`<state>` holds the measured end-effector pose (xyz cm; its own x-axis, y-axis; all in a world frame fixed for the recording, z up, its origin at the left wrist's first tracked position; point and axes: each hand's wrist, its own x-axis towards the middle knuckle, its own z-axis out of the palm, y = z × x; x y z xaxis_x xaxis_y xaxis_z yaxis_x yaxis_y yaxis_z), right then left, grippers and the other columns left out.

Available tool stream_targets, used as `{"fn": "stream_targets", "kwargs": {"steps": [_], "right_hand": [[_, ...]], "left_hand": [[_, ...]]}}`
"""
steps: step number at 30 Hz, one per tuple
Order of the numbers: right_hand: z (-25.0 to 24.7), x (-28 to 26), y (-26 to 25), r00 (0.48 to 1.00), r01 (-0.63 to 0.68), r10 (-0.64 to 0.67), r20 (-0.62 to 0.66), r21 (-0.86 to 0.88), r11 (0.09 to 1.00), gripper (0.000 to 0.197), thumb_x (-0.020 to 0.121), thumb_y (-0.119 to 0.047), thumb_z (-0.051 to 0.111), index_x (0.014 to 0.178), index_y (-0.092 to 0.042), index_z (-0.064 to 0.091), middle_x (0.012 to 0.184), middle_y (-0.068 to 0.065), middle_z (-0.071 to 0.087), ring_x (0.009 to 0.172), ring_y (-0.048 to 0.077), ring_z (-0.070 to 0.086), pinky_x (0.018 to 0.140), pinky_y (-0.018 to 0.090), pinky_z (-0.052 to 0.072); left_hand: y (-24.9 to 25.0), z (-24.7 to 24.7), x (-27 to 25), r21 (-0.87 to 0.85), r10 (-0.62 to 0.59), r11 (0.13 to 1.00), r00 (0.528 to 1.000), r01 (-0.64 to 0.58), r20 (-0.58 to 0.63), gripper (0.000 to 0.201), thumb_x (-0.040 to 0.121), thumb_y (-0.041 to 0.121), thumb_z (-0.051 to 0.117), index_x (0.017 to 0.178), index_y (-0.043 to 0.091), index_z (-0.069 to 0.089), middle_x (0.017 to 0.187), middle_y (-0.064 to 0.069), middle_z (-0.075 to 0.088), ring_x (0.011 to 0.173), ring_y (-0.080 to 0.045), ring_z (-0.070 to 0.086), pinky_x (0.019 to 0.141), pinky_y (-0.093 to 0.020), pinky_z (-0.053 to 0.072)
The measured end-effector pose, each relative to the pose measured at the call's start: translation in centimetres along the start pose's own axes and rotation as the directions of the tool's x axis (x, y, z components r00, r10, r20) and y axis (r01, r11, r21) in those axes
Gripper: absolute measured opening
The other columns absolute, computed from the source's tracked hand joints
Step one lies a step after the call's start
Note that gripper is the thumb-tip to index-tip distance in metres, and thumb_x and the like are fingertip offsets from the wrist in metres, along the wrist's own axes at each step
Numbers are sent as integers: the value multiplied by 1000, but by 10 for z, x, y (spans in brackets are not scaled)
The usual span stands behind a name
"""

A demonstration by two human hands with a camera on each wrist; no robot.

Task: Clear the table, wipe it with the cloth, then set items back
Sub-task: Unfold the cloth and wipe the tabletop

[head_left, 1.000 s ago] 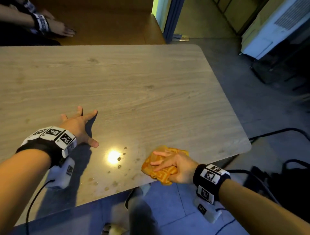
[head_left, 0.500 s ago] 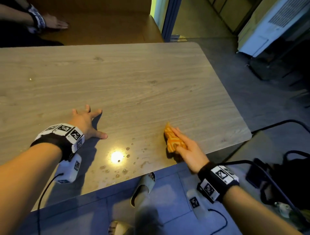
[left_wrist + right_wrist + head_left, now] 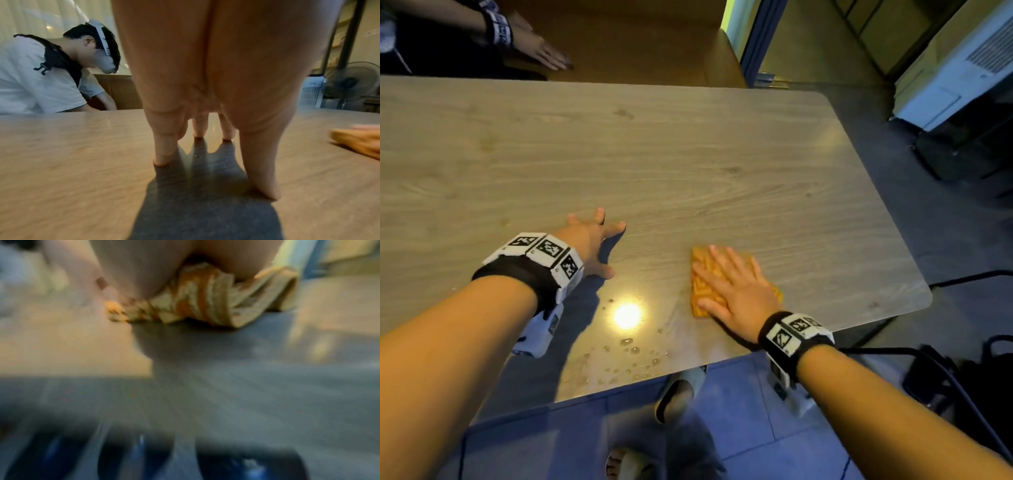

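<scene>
The cloth [image 3: 705,274] lies spread flat on the table [image 3: 688,164], near the front edge and toward the right end. Half a second ago it was bunched up and held on edge in the fingers; a second ago it sat crumpled closer to the front edge. Now it is laid out as a flat orange patch, a little farther in from the edge.

The right hand [image 3: 736,291] presses down on the cloth with palm flat and fingers straight and slightly spread, pointing away from the person. The right wrist view is blurred; it seems to show folds of cloth [image 3: 205,305] bunched under the heel of the hand, though that is hard to be sure of.

The left hand [image 3: 592,240] rests on the bare table to the left of the cloth, well apart from it, fingers spread and extended, fingertips [image 3: 162,160] touching the wood. It holds nothing, and sits much as it did in both earlier frames.

Between the hands, near the front edge, water drops [image 3: 630,349] sit below a bright glare spot [image 3: 627,315]; they are as they were before.

Across the table, another person's hand [image 3: 541,51] lies flat on a second surface.
</scene>
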<state>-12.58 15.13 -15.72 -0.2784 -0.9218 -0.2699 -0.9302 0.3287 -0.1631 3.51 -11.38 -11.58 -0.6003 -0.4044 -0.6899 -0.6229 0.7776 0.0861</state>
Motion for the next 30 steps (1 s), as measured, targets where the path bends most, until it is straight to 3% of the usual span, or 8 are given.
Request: {"fn": "stream_targets", "kwargs": {"steps": [3, 9, 12, 15, 18, 21, 27, 30], "right_hand": [[-3, 30, -36, 907, -418, 421, 11, 152, 896, 63, 95, -67, 15, 153, -43, 6, 162, -5, -18, 148, 26, -16, 117, 60, -4], [4, 2, -28, 866, 490, -476, 154, -72, 869, 67, 91, -71, 26, 151, -44, 17, 164, -5, -3, 150, 25, -8, 118, 58, -3], [-13, 46, 4, 1000, -11, 12, -18, 25, 1000, 71, 89, -78, 9, 151, -46, 12, 163, -6, -7, 150, 25, -5, 118, 59, 3], [-19, 82, -16, 912, -406, 411, 1, 148, 902, 67, 93, -70, 19, 153, -41, 8, 162, -3, -16, 149, 28, -12, 118, 57, -5], [-13, 63, -42, 998, 57, -57, 14, 6, 998, 70, 93, -68, 29, 153, -39, 11, 163, -1, -12, 149, 31, -11, 116, 63, -1], [-15, 67, -5, 868, 490, -477, 139, -72, 869, 69, 90, -67, 39, 151, -42, 19, 164, -4, -3, 150, 27, -4, 117, 58, -1], [-41, 163, -3, 919, -388, 393, 4, 169, 906, 65, 95, -67, 25, 153, -42, 7, 162, -4, -16, 149, 28, -13, 117, 60, -5], [-33, 150, -16, 985, 153, -154, -76, -24, 988, 70, 91, -64, 39, 152, -34, 23, 163, 6, 10, 148, 37, 9, 112, 69, 14]], "left_hand": [[4, -2, 2, -17, -6, 1000, 1000, 6, 14, 97, 84, 44, 71, 154, 36, 4, 163, -5, -11, 145, -49, 1, 115, -55, 24], [4, -1, 0, -39, -12, 999, 999, 14, 34, 96, 87, 41, 69, 154, 36, 0, 163, -3, -13, 145, -47, -7, 117, -53, 21], [3, -2, -1, -41, -15, 999, 999, 17, 46, 97, 87, 42, 69, 154, 37, -1, 163, -3, -13, 146, -47, -7, 117, -53, 23], [4, -7, 0, -66, -14, 998, 998, 17, 54, 99, 85, 39, 72, 154, 38, 2, 163, -2, -12, 146, -46, -6, 116, -55, 24], [4, -11, -1, -32, 3, 999, 999, -2, 33, 99, 78, 43, 77, 153, 37, 13, 162, -6, 9, 143, -43, 17, 113, -50, 33], [1, -17, -3, 44, 50, 998, 996, -46, -79, 93, 73, 54, 75, 150, 37, 27, 147, -2, 38, 126, -29, 47, 99, -39, 46], [-37, -47, 25, -164, 36, 983, 967, -79, -252, 89, 72, 52, 78, 147, 35, 33, 147, 5, 44, 124, -24, 53, 97, -38, 48], [-53, -61, 58, -159, -26, 987, 978, -7, -207, 111, 66, 54, 82, 153, 34, 16, 162, -3, 13, 143, -33, 28, 110, -48, 37]]}}
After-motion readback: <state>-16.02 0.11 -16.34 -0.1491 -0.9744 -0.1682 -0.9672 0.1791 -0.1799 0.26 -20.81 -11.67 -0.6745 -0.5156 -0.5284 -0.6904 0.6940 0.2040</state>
